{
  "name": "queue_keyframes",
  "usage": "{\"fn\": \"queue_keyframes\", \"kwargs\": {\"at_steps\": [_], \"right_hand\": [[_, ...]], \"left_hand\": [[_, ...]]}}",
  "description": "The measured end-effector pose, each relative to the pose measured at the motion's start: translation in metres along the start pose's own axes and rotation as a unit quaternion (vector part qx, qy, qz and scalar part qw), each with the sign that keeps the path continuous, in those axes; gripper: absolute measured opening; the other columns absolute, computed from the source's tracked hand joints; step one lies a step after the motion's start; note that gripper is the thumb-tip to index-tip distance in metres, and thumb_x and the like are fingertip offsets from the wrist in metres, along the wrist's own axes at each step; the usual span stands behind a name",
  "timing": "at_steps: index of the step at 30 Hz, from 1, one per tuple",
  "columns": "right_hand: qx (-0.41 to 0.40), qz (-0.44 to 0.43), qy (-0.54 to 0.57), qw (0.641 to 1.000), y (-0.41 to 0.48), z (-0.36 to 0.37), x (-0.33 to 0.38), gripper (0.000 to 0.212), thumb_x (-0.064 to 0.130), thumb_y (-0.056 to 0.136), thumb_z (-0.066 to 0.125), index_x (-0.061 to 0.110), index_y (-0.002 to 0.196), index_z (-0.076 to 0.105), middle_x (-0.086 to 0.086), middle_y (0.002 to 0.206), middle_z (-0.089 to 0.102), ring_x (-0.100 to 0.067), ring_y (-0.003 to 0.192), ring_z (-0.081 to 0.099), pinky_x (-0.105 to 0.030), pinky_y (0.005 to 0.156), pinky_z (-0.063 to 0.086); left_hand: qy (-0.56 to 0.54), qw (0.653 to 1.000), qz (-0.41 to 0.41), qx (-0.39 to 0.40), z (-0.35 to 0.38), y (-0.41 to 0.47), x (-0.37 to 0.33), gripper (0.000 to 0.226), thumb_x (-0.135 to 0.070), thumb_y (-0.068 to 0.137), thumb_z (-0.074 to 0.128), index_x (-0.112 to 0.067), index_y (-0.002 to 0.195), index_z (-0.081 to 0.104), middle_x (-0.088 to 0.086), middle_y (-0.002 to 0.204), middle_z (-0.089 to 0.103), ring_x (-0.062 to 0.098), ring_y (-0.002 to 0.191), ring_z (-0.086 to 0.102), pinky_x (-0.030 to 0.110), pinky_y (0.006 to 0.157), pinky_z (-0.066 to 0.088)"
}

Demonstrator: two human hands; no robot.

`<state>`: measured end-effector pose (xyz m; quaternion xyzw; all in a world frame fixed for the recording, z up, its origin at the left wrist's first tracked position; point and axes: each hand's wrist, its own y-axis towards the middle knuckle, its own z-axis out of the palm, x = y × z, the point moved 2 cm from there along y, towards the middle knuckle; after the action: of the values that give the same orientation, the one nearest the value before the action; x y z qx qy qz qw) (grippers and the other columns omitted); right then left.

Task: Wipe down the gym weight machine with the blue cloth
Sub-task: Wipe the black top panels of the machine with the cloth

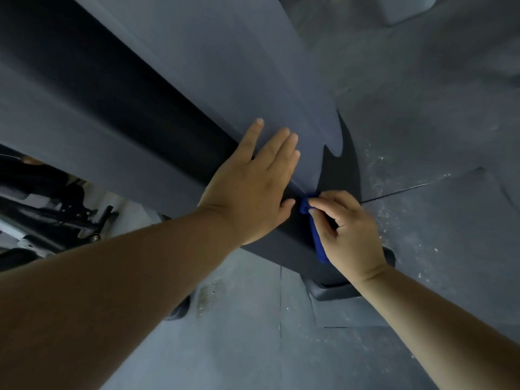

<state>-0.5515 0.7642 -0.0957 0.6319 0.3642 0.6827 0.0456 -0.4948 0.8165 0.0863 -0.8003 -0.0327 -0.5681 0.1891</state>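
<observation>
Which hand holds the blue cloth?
The right hand pinches the cloth; the left hand lies flat on the machine, holding nothing.

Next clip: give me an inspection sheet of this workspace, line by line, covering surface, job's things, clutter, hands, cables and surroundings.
Surface: grey floor mat, seams visible, scattered white specks.
Job's things: weight machine frame, a slanted grey and black beam; blue cloth bunched against its lower black part.
Clutter: nothing seen beyond the specks.
Hands: left hand lies flat on the beam, fingers straight; right hand pinches the cloth.
Cables: nothing seen.
Surroundings: dark equipment at lower left, too blurred to identify; dim light.
</observation>
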Motion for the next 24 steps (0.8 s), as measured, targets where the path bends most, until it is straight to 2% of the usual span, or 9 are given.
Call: {"fn": "queue_keyframes", "kwargs": {"at_steps": [4, 9, 11, 14, 16, 18, 21, 24], "right_hand": [[0.02, -0.003, 0.003, 1.0, -0.012, 0.003, -0.021, 0.025, 0.017, 0.094, 0.053, 0.005, 0.101, 0.073, -0.006, 0.102, 0.067, -0.013, 0.087, 0.061, -0.009, 0.08, 0.043], [0.045, 0.068, -0.056, 0.995, -0.047, -0.004, -0.068, 0.029, 0.023, 0.09, 0.05, 0.009, 0.095, 0.076, -0.006, 0.099, 0.071, -0.026, 0.073, 0.069, -0.017, 0.07, 0.045], [0.043, 0.074, -0.043, 0.995, -0.047, -0.002, -0.067, 0.029, 0.023, 0.09, 0.051, 0.009, 0.096, 0.076, -0.005, 0.099, 0.071, -0.022, 0.076, 0.068, -0.016, 0.072, 0.047], [0.034, 0.063, -0.028, 0.997, -0.049, 0.0, -0.068, 0.026, 0.019, 0.093, 0.054, 0.006, 0.1, 0.075, -0.007, 0.105, 0.07, -0.013, 0.085, 0.063, -0.005, 0.081, 0.043], [0.043, 0.071, -0.046, 0.995, -0.061, 0.002, -0.083, 0.02, 0.013, 0.092, 0.058, 0.005, 0.101, 0.075, -0.008, 0.106, 0.07, -0.016, 0.087, 0.064, -0.011, 0.081, 0.046], [0.067, 0.103, -0.084, 0.989, -0.078, 0.002, -0.104, 0.019, 0.009, 0.088, 0.06, 0.006, 0.099, 0.076, -0.008, 0.103, 0.071, -0.024, 0.081, 0.068, -0.018, 0.075, 0.047], [0.092, 0.156, -0.123, 0.976, -0.094, -0.003, -0.122, 0.029, 0.02, 0.089, 0.051, 0.01, 0.094, 0.077, -0.006, 0.097, 0.072, -0.028, 0.072, 0.069, -0.013, 0.065, 0.038], [0.067, 0.163, -0.089, 0.98, -0.091, 0.0, -0.116, 0.035, 0.026, 0.092, 0.046, 0.009, 0.098, 0.076, -0.004, 0.102, 0.071, -0.014, 0.082, 0.063, 0.0, 0.077, 0.035]], "left_hand": [[-0.003, 1.0, 0.006, 0.022, 0.006, 0.011, -0.023, 0.077, -0.053, 0.099, 0.005, 0.001, 0.153, -0.004, 0.023, 0.162, -0.002, 0.033, 0.151, -0.002, 0.059, 0.116, -0.006], [-0.015, 0.998, 0.037, 0.038, 0.012, 0.02, -0.047, 0.078, -0.054, 0.1, 0.008, 0.002, 0.152, -0.006, 0.022, 0.162, -0.005, 0.034, 0.151, -0.006, 0.06, 0.116, -0.007], [-0.016, 0.998, 0.043, 0.045, 0.013, 0.024, -0.055, 0.077, -0.053, 0.101, 0.008, 0.001, 0.153, -0.005, 0.023, 0.162, -0.005, 0.034, 0.151, -0.005, 0.06, 0.116, -0.006], [-0.015, 0.997, 0.056, 0.052, 0.016, 0.03, -0.065, 0.076, -0.053, 0.1, 0.007, 0.0, 0.153, -0.005, 0.024, 0.162, -0.006, 0.035, 0.151, -0.005, 0.061, 0.116, -0.006], [-0.006, 0.996, 0.074, 0.056, 0.019, 0.033, -0.07, 0.076, -0.055, 0.1, 0.006, -0.001, 0.153, -0.006, 0.023, 0.162, -0.006, 0.035, 0.15, -0.006, 0.06, 0.116, -0.005], [0.005, 0.994, 0.091, 0.056, 0.021, 0.036, -0.076, 0.077, -0.056, 0.1, 0.006, -0.002, 0.153, -0.005, 0.024, 0.162, -0.006, 0.036, 0.15, -0.008, 0.06, 0.116, -0.004], [0.004, 0.993, 0.095, 0.071, 0.023, 0.041, -0.085, 0.077, -0.056, 0.1, 0.006, -0.002, 0.153, -0.006, 0.025, 0.161, -0.007, 0.036, 0.15, -0.01, 0.06, 0.116, -0.006], [-0.001, 0.993, 0.089, 0.075, 0.024, 0.046, -0.091, 0.077, -0.056, 0.1, 0.006, -0.001, 0.153, -0.006, 0.026, 0.161, -0.007, 0.036, 0.15, -0.01, 0.06, 0.116, -0.007]]}}
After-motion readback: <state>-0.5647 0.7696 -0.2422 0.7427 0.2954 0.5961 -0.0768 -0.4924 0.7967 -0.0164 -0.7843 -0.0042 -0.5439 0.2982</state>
